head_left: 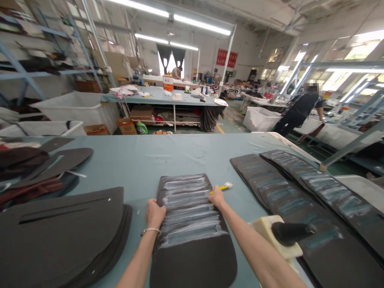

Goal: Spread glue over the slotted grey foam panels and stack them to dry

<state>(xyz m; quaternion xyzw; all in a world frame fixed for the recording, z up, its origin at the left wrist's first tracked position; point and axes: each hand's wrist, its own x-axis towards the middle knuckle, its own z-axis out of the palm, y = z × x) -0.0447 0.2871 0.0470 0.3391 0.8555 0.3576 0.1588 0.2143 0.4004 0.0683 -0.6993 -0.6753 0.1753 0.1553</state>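
A dark panel [192,262] with several slots lies in front of me on the blue-green table, whitish streaks smeared around its slots. At its left edge, my left hand [155,214] has its fingers curled; whether it grips the edge is hard to make out. My right hand [216,197] is closed on a yellow-handled brush [225,187] at the panel's upper right edge, the pale bristles pointing right, off the panel.
Dark panels are stacked on the left [69,232]; streaked slotted panels [288,196] lie on the right. A cream container [270,224] with a black top stands by my right forearm. Beyond the table [180,150] are white bins [81,106] and a person [303,106] at the right.
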